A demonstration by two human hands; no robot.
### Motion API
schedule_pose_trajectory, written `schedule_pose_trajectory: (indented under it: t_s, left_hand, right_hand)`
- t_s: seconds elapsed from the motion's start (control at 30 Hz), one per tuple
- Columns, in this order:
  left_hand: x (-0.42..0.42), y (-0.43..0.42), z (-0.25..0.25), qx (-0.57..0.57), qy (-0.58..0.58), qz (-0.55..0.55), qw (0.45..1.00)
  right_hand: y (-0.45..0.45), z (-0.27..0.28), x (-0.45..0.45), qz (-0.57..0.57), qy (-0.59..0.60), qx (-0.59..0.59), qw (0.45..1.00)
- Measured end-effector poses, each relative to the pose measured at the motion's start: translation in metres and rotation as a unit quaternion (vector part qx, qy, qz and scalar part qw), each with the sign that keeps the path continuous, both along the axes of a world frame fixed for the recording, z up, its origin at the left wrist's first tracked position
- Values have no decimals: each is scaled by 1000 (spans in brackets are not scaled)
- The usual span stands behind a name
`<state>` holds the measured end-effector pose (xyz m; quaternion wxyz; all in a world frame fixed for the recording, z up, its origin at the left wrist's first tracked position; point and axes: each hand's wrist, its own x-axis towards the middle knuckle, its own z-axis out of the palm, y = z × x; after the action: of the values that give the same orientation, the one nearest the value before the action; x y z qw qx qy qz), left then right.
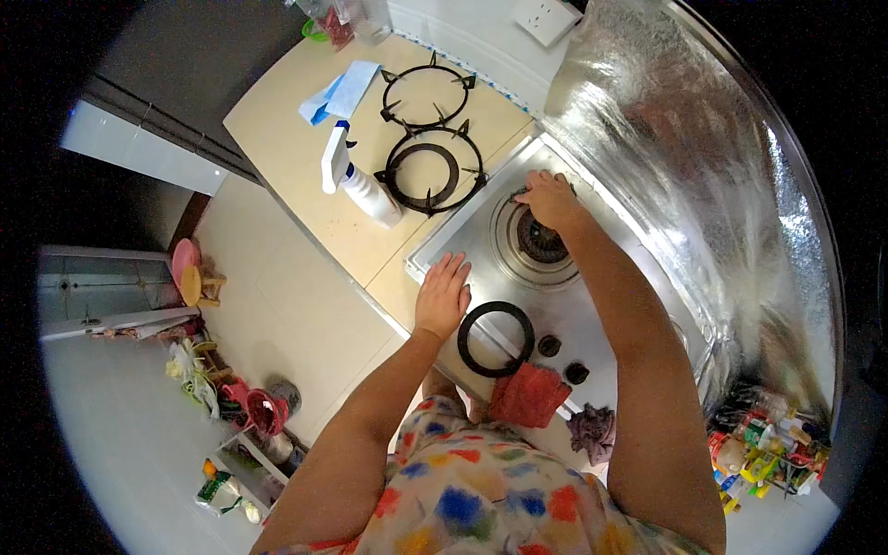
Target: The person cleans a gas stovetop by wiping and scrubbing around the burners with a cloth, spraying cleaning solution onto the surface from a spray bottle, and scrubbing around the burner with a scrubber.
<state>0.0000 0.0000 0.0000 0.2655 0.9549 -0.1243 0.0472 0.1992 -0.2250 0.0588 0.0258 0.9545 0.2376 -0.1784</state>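
My left hand lies flat on the near left edge of the steel gas stove, its fingers stretched out and holding nothing. Beyond the burner, my right hand presses down on the stove top with bent fingers. Something dark peeks out beside its fingertips, mostly hidden, and I cannot make out what it is. Closer to me on the stove lie a black ring, a small round black knob and another dark knob. A red cloth hangs at the front edge.
Left on the tiled counter stand a white spray bottle, blue-white cloths and two black pan supports. A dark purple cloth is at the stove's front. Foil covers the wall; bottles and packets crowd the right.
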Motion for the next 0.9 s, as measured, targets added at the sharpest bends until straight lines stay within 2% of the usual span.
schedule_pose_trajectory:
  t_s: [0.07,0.17,0.37,0.4,0.5,0.6,0.73,0.83,0.87,0.9]
  left_hand:
    - [1,1,3,2,-3,0,1000]
    - [10,9,3,14,-14,1,1000]
    - [6,4,2,20,-12,4,1000]
    - [6,3,2,12,-11,4,1000]
    - [3,0,4,-8,-8,0,1000]
    - [3,-2,5,-10,-23,-4,1000]
    - [0,-4,-1,10,-15,10,1000]
    - [0,-3,-3,14,-18,5,1000]
    - [0,-3,-2,16,-21,7,1000]
    - [-2,-4,-3,17,-22,7,1000]
  right_hand:
    - [0,3,-2,-4,-15,22,1000]
    - [-14,-37,14,-108,-103,-9,989]
    - [-60,-21,-15,-224,-30,-61,972]
    - [-64,-15,-26,-238,-37,-26,970]
    - [-78,-13,-56,-232,-38,-56,970]
    - [-81,-2,-85,-216,29,-94,971]
    - [-68,3,-121,-235,59,-100,965]
    - [-54,15,-148,-212,87,-68,971]
    - [-61,-14,-155,-206,49,-20,977]
    - [-64,-18,-165,-209,33,26,977]
